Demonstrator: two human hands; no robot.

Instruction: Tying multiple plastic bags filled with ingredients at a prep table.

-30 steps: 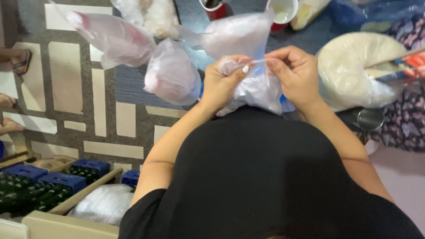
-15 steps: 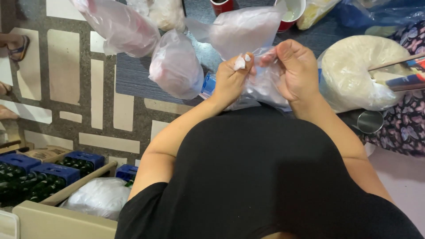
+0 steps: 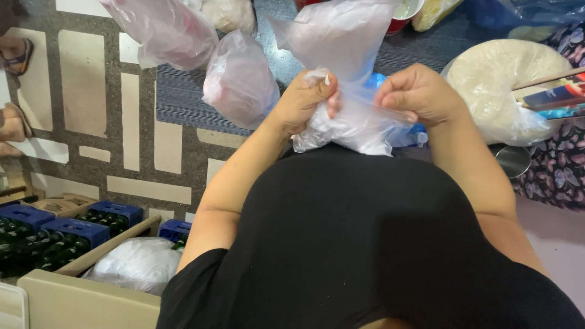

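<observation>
Left hand and right hand, apart a second ago with the neck stretched between, now sit lower, fists closed, fingers pinching the clear plastic bag against the black shirt. Knot apparently tightening.

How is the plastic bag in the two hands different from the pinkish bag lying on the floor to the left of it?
The held bag is clear and whitish, gripped by the left hand and right hand; the pinkish bag lies untouched. The held bag is pulled between closed fingers; the pinkish bag sits rounded and full. Both are thin plastic.
</observation>
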